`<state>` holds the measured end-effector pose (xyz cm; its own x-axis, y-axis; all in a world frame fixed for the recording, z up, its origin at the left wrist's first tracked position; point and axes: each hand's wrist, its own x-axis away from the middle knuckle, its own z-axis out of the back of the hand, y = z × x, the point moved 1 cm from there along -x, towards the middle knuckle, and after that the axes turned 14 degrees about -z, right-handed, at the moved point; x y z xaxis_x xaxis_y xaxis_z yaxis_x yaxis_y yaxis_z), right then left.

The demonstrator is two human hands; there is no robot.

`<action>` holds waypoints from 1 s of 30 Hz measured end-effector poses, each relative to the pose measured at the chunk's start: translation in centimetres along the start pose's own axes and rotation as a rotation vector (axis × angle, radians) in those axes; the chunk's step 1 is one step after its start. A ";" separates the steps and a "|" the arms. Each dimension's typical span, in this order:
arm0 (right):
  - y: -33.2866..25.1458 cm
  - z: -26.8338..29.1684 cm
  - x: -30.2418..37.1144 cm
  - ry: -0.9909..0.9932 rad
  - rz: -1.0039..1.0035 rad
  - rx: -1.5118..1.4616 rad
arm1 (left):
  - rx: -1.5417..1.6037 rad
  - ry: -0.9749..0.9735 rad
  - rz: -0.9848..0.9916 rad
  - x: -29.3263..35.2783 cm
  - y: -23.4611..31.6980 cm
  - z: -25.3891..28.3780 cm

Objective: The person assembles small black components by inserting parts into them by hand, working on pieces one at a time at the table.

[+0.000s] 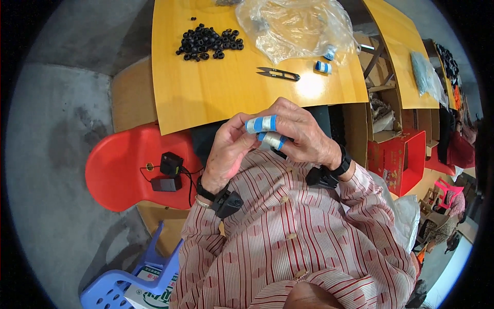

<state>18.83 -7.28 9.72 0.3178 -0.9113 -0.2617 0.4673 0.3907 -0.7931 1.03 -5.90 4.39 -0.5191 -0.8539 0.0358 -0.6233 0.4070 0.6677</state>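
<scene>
Up close, taped fingertips (261, 124) between hands.

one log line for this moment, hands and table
left hand: on taped finger | right hand: raised, fingers taped | table: black rings, snips

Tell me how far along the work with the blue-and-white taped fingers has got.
Done, by the look of it: two blue-and-white tape wraps sit on fingers of the right hand. In hand: the left hand pinches at those wraps. Left: two small blue-and-white tape rolls, the black thread snips and the heap of black rubber rings lie untouched on the yellow wooden table, beside a crumpled clear plastic bag.
</scene>
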 end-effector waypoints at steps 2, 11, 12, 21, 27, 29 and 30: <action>0.7 -0.4 -0.9 -0.038 -0.054 -0.024 | -0.047 0.057 0.008 -0.5 0.1 1.0; 4.7 -0.6 -5.8 -0.009 -0.204 -0.025 | -0.292 0.106 -0.079 -3.7 1.0 4.6; 5.6 -0.5 -6.5 0.027 -0.197 0.040 | -0.289 0.112 -0.077 -4.0 1.1 4.9; 10.4 -2.2 -12.7 -0.029 -0.130 0.430 | -0.396 0.200 -0.104 -4.4 1.4 6.4; 12.0 -3.3 -13.1 -0.042 -0.043 0.586 | -0.382 0.209 -0.114 -4.4 1.9 6.8; 11.9 -3.0 -12.7 -0.044 -0.093 0.630 | -0.386 0.209 -0.117 -4.4 2.1 6.9; 11.9 -2.8 -12.6 -0.048 -0.093 0.629 | -0.392 0.206 -0.121 -4.4 2.1 7.0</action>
<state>18.08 8.48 2.08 0.2827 -0.9439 -0.1708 0.8851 0.3253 -0.3329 -2.06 0.96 0.45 -0.3041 -0.9507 0.0611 -0.3832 0.1808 0.9058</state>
